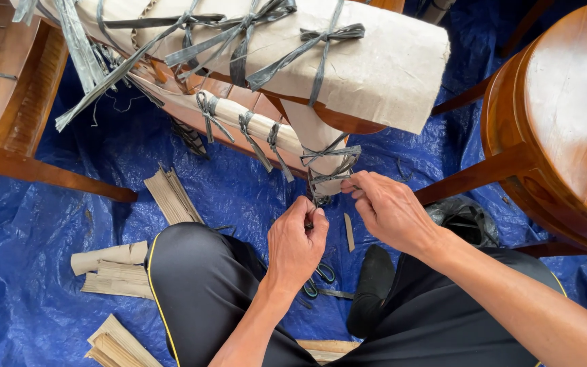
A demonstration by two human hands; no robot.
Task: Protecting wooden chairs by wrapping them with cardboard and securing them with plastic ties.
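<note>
Here both hands pinch a grey strap (324, 178) tied round the paper-wrapped chair leg (321, 146): left hand (298, 241) grips its lower end, right hand (385, 204) its upper end. Scissors (318, 278) lie on blue tarp (49, 204) below.

A furniture workshop or packing area, floor-level. Polished wooden furniture on all sides: a round-edged piece (565, 115) right of the grips, a slatted chair (8, 102) far to the left. Directly above the grips, a chair (348, 68) wrapped in brown cardboard and bound with grey plastic straps (321, 41), knotted along seat and leg. Blue tarp (56, 217) spread over the whole floor as a work surface. Cardboard offcuts (113, 268) scattered left of and below the grips. Scissors (317, 278) lying just beneath the left grip (298, 234). Black bag (467, 217) just right of the right grip (388, 207). Work done seated on the floor, legs out.
</note>
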